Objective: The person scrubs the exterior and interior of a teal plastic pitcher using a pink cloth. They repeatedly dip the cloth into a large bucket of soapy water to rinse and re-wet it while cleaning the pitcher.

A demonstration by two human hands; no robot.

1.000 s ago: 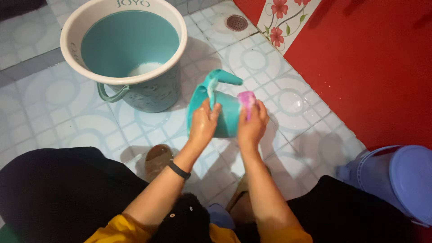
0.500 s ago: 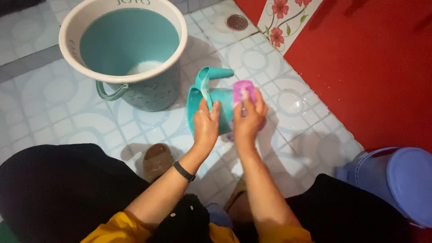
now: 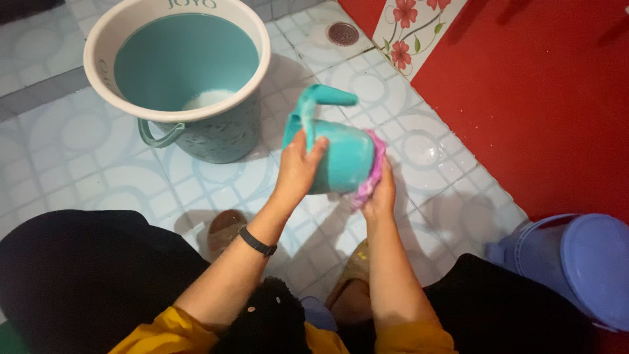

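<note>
A teal dipper (image 3: pixel 337 160) meets a pink sponge (image 3: pixel 371 177); the teal bucket (image 3: pixel 180 72) has a cream rim, the wall (image 3: pixel 531 98) is red.

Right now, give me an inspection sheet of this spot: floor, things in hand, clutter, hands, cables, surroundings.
Surface: pale patterned tile floor, wet sheen in places, round drain at the far edge.
Job's things: teal dipper with handle pointing away; pink scrub cloth pressed against its outer side.
Clutter: teal bucket with a white rim, a little foamy water inside; lilac lidded bucket at right.
Hands: left hand grips the dipper's rim; right hand holds the cloth under the dipper.
Cables: nothing seen.
Surroundings: red wall with a flowered tile strip.
</note>
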